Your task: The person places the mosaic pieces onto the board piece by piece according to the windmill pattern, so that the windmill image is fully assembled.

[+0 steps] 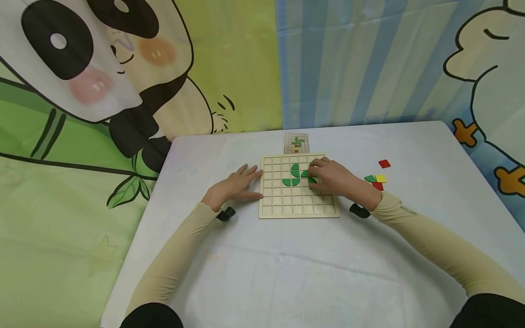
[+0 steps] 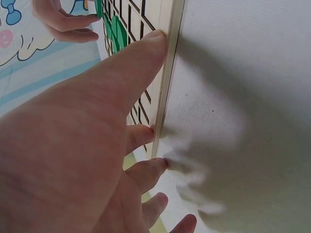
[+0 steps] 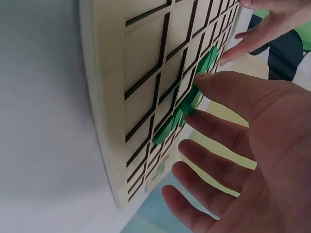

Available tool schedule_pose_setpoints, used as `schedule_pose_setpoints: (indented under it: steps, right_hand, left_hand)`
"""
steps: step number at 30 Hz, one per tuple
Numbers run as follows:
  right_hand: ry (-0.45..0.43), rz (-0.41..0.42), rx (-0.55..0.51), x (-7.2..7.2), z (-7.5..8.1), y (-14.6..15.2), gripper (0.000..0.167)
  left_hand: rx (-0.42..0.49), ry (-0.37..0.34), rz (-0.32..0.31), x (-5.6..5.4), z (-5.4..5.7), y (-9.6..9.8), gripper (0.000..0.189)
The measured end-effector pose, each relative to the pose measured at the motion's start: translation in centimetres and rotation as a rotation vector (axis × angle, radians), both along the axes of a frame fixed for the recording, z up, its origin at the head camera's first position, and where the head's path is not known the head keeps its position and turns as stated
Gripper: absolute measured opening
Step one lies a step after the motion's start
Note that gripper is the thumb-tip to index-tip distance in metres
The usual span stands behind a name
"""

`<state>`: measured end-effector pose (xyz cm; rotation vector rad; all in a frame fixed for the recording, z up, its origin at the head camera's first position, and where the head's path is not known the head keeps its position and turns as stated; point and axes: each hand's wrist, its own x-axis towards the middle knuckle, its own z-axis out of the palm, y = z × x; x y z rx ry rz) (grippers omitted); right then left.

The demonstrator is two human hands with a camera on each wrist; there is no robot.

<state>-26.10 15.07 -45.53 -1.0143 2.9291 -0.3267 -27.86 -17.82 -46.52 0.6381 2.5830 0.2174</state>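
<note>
A wooden grid board (image 1: pixel 275 208) lies on the table with several green quarter-round tiles (image 1: pixel 295 170) in its squares. My left hand (image 1: pixel 237 184) rests against the board's left edge, fingers spread and nearly straight; in the left wrist view its thumb (image 2: pixel 146 46) touches the rim. Over the right part of the grid, my right hand (image 1: pixel 334 177) pinches a green tile (image 3: pixel 192 100) between thumb and index finger. Its other fingers are loosely bent and hold nothing. In the head view this hand partly covers the squares below it.
Behind the board lies a small pattern card (image 1: pixel 303 148) with green, red and yellow shapes. To the right are a lone red tile (image 1: pixel 384 163) and a group with a green tile (image 1: pixel 370 178), a yellow tile (image 1: pixel 381 178) and a red tile (image 1: pixel 378 186).
</note>
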Motion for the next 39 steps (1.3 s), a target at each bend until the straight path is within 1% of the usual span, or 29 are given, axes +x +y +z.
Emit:
schedule_pose_setpoints:
  steps: [8, 13, 21, 30, 39]
  right_hand:
    - [0.042, 0.027, 0.012, -0.3, -0.6, -1.1, 0.025]
    - [0.053, 0.036, 0.007, -0.4, -0.7, -1.2, 0.029]
    - [0.076, 0.044, 0.002, -0.5, -1.1, -1.3, 0.028]
    - [0.065, 0.024, -0.006, -0.4, -1.1, -1.3, 0.027]
    - [0.062, 0.024, -0.026, -0.4, -1.1, -1.4, 0.024]
  left_hand:
    - [0.002, 0.001, 0.001, 0.0, -0.1, 0.0, 0.092]
    - [-0.005, 0.008, -0.004, 0.0, -0.1, 0.1, 0.092]
    - [0.000, 0.010, -0.004, 0.0, 0.0, 0.1, 0.092]
    - [0.003, 0.007, -0.009, 0.1, 0.0, 0.0, 0.092]
    - [-0.001, 0.008, -0.013, 0.1, 0.1, 0.0, 0.092]
